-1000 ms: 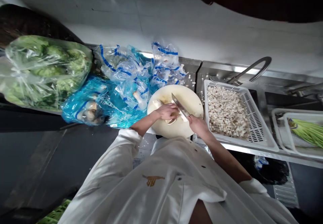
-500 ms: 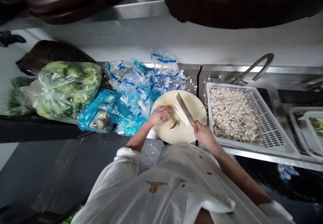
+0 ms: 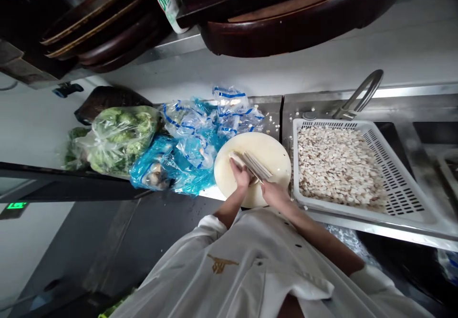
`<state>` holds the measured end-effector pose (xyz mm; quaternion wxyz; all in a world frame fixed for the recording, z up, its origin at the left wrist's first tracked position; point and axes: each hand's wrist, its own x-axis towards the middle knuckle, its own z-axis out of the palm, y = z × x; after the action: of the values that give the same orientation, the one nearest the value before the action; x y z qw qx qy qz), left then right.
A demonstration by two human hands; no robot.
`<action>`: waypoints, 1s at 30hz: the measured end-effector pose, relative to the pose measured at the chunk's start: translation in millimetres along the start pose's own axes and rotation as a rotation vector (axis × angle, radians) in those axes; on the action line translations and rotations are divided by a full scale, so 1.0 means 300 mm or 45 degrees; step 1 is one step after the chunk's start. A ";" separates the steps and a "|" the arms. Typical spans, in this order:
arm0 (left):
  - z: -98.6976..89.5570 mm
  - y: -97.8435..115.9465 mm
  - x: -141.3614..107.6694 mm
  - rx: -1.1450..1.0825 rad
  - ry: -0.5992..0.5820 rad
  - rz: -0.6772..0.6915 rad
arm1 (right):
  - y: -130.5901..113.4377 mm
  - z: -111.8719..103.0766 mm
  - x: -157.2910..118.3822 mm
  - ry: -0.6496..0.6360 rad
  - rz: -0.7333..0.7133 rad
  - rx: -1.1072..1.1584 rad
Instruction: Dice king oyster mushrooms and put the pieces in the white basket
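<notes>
On the round cream chopping board [image 3: 229, 141], my left hand [image 3: 242, 177] is closed around a pale, thick mushroom piece [image 3: 234, 156], whose upper end sticks out past the fingers. My right hand [image 3: 275, 195] grips the handle of a kitchen knife [image 3: 255, 170]. Its blade slants up and left across the board, close against my left fingers. Long cut mushroom strips [image 3: 263, 164] lie side by side along the blade's right side. Part of the held piece is hidden by my left hand.
Right of the board stands a white slotted basket [image 3: 404, 189] heaped with chopped mushroom [image 3: 336, 165], below a curved tap [image 3: 365, 93]. To the left lie blue and clear plastic bags [image 3: 189, 160] and bagged green leaves [image 3: 121, 136]. Dark round trays [image 3: 286, 36] rest on the shelf above.
My left hand has moved right and turned, taking hold of the mushroom piece. The knife has come down and left, nearer to that hand. The camera view has shifted.
</notes>
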<state>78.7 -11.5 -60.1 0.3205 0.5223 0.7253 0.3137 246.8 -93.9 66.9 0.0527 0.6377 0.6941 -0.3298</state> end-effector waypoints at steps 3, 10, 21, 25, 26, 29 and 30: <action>0.009 0.008 -0.024 0.030 -0.004 -0.071 | 0.003 -0.009 0.000 -0.002 -0.021 -0.020; -0.247 -0.021 0.039 0.248 -0.104 0.407 | -0.001 -0.083 -0.010 0.014 0.055 0.014; -0.387 -0.024 0.242 0.593 -0.785 1.251 | -0.157 -0.079 0.017 -0.027 0.141 -0.060; -0.371 -0.070 0.245 0.491 -0.739 1.266 | -0.206 -0.055 0.099 -0.083 0.271 -0.094; -0.374 -0.073 0.248 0.470 -0.747 1.297 | -0.214 -0.059 0.102 -0.066 0.273 -0.117; -0.385 -0.076 0.260 0.406 -0.735 1.388 | -0.221 -0.083 0.064 0.026 0.227 -0.198; -0.385 -0.079 0.263 0.384 -0.717 1.402 | -0.220 -0.088 0.044 0.047 0.226 -0.216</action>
<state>-45.6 44.1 -20.5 0.2136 0.9205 0.2748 0.1774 192.8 -66.7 106.8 0.1224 0.6958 0.6612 -0.2522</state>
